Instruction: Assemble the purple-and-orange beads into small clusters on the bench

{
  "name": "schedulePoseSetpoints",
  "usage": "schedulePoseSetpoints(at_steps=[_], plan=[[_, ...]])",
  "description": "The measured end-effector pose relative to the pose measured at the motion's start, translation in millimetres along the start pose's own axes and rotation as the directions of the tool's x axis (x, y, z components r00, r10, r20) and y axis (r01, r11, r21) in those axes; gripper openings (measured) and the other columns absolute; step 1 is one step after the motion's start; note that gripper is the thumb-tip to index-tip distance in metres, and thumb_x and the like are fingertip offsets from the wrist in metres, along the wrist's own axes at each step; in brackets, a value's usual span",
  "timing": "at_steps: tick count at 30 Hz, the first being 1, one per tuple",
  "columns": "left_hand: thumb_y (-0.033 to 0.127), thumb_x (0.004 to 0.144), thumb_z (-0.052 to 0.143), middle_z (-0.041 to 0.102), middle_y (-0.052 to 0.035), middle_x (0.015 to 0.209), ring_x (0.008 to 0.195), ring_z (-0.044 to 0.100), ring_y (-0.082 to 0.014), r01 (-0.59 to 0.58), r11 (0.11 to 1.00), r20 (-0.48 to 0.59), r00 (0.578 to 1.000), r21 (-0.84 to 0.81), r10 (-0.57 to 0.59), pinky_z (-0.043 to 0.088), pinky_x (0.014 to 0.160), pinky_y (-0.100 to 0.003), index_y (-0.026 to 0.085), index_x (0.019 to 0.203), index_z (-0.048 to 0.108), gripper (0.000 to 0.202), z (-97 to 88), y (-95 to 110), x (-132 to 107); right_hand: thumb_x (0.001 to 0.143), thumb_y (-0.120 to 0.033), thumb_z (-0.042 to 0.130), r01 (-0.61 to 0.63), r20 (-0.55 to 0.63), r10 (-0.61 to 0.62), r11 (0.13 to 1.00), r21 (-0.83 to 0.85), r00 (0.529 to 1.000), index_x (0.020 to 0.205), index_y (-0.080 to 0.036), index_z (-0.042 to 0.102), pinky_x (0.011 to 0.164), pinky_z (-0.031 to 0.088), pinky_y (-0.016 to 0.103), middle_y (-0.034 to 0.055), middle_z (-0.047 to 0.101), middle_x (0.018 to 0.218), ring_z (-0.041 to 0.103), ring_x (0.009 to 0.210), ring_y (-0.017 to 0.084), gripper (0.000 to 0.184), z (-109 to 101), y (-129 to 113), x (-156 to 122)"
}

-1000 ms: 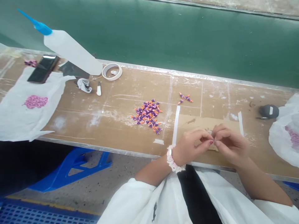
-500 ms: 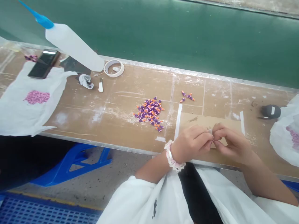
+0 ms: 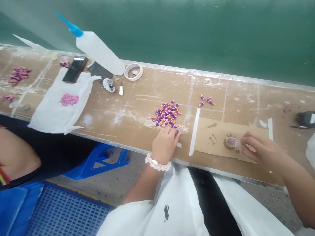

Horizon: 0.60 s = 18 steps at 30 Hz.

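I see my left hand (image 3: pixel 165 144) resting on the worktop (image 3: pixel 137 108) at the near edge of the pile of purple and orange pieces (image 3: pixel 166 114). Its fingers are loosely curled with the tips down at the pile's nearest pieces; I cannot tell whether any piece is pinched between them. A white frilly band (image 3: pixel 157 164) sits on that wrist.

My right hand (image 3: pixel 261 150) lies well apart from the left, on the cardboard sheet (image 3: pixel 216 141) that lies flat on the worktop. Its thumb and forefinger are closed on a small clear ring-shaped item (image 3: pixel 231 142), which sits on the cardboard over a dark smudge. The other fingers are folded under.

A white strip (image 3: pixel 194 131) runs along the left edge of the cardboard, between the 2 hands. Beyond it, a small cluster of the same purple and orange pieces (image 3: pixel 206 100) lies separate from the main pile.

Further left along the far edge I see a tape roll (image 3: pixel 133 71) lying flat, and just beside it a white squeeze bottle (image 3: pixel 99 52) with a blue nozzle, leaning tilted. A dark phone (image 3: pixel 75 68) rests on the top of a white bag (image 3: pixel 59 105), which also carries a heap of pink pieces (image 3: pixel 69 99). At the right edge, a dark object (image 3: pixel 306 119) is partly cut off.

Another person's arm (image 3: pixel 17 160) shows at the far left, below the worktop edge.
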<state>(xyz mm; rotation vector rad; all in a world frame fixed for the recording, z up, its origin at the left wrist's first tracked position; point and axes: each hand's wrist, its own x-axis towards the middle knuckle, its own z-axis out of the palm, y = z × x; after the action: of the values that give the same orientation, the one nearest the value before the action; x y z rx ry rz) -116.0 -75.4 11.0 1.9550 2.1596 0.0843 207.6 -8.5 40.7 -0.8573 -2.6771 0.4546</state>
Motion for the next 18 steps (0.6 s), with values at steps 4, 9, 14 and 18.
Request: schedulePoseSetpoints(at_steps=[4, 9, 14, 18], plan=[[0.042, 0.094, 0.042, 0.066, -0.0096, 0.086, 0.088, 0.061, -0.0237, 0.155, 0.985, 0.079, 0.984, 0.076, -0.161, 0.042, 0.065, -0.030, 0.017, 0.085, 0.062, 0.034, 1.0, 12, 7, 0.090, -0.015, 0.047, 0.028, 0.074, -0.018, 0.991, -0.133, 0.997, 0.080, -0.021, 0.047, 0.051, 0.036, 0.023, 0.0011, 0.052, 0.074, 0.044, 0.058, 0.011, 0.012, 1, -2, 5], [0.041, 0.095, 0.038, 0.068, -0.0129, 0.092, 0.095, 0.063, -0.0273, 0.191, 0.974, 0.178, 0.961, 0.125, -0.211, 0.045, 0.069, -0.032, 0.014, 0.094, 0.064, 0.038, -4.4, 28, 18, 0.091, -0.017, 0.043, 0.063, 0.126, -0.039, 0.980, -0.188, 0.991, 0.074, -0.021, 0.042, 0.051, 0.036, 0.024, 0.0003, 0.046, 0.069, 0.042, 0.056, 0.012, 0.018, 0, -4, 13], [0.035, 0.095, 0.035, 0.069, -0.0157, 0.094, 0.096, 0.064, -0.0278, 0.175, 0.970, 0.211, 0.955, 0.168, -0.209, 0.047, 0.071, -0.033, 0.011, 0.099, 0.065, 0.038, -11.3, 26, 21, 0.092, -0.018, 0.040, 0.106, 0.181, -0.066, 0.970, -0.221, 0.981, 0.071, -0.021, 0.042, 0.050, 0.034, 0.026, 0.0014, 0.047, 0.068, 0.041, 0.055, 0.012, 0.021, 3, -3, 18], [0.028, 0.093, 0.035, 0.069, -0.0146, 0.093, 0.096, 0.064, -0.0266, 0.169, 0.972, 0.202, 0.958, 0.166, -0.201, 0.048, 0.074, -0.033, 0.012, 0.095, 0.066, 0.035, -12.5, 26, 21, 0.092, -0.018, 0.040, 0.106, 0.184, -0.069, 0.974, -0.200, 0.981, 0.070, -0.021, 0.043, 0.050, 0.034, 0.027, 0.0019, 0.049, 0.068, 0.042, 0.056, 0.012, 0.023, 4, 0, 21]])
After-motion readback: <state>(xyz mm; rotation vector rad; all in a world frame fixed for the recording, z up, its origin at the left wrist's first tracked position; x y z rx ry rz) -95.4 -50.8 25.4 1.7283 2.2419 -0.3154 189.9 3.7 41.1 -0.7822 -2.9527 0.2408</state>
